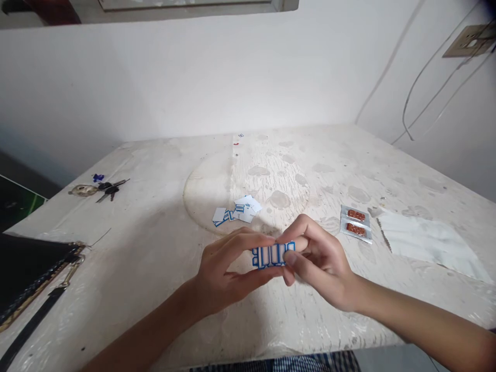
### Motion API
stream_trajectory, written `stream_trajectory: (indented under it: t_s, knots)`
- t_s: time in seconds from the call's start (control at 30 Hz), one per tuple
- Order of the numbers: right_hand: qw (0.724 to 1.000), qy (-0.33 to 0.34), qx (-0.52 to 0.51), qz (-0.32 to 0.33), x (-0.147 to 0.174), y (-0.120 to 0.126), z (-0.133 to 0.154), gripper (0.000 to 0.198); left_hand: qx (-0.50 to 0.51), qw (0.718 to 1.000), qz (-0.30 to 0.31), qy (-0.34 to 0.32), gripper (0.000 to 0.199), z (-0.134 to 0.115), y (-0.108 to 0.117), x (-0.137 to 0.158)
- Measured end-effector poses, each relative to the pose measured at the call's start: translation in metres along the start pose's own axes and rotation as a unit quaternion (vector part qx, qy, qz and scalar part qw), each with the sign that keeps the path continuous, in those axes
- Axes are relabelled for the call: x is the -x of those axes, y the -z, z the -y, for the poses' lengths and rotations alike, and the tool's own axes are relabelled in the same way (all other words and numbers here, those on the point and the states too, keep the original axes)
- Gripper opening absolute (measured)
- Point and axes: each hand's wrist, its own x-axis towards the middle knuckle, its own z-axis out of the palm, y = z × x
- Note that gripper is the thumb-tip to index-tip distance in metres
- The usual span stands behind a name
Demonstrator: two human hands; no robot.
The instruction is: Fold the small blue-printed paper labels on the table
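Between both hands, just above the table's near part, is a small stack of white paper pieces with blue outlines (270, 255). My left hand (228, 268) grips its left end, thumb along the lower edge and fingers along the top. My right hand (323, 263) pinches the right end, with the thumb pressed on the front face. Beyond the hands, a loose pile of similar white and blue paper pieces (245, 211) lies on the table. Some of these overlap, and what is printed on them is too small to read.
A blister pack with two reddish-brown tablets (356, 223) lies at right, beside a whitish cloth or paper sheet (430, 245). Keys (108, 190) and a small blue object (98, 177) are at far left. A black bag (34, 274) with a strap sits at the near left edge.
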Motion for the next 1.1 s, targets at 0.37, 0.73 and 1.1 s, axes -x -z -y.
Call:
stream_trajectory:
  t_s: [0.37,0.73,1.1]
  knots:
    - [0.992,-0.011,0.125,-0.019,0.001,0.004,-0.004,0.004,-0.031,0.989,-0.031,0.141,0.017,-0.001,-0.004,0.006]
    - [0.836,0.001,0.548,0.04,-0.025,0.034,-0.038,0.01,-0.212,0.961,0.054,0.17,0.008,0.049,-0.005,0.01]
    - [0.849,0.016,0.526,0.057,-0.028,0.035,-0.045,0.015,-0.188,0.954,0.094,0.212,0.007,0.06,-0.009,0.013]
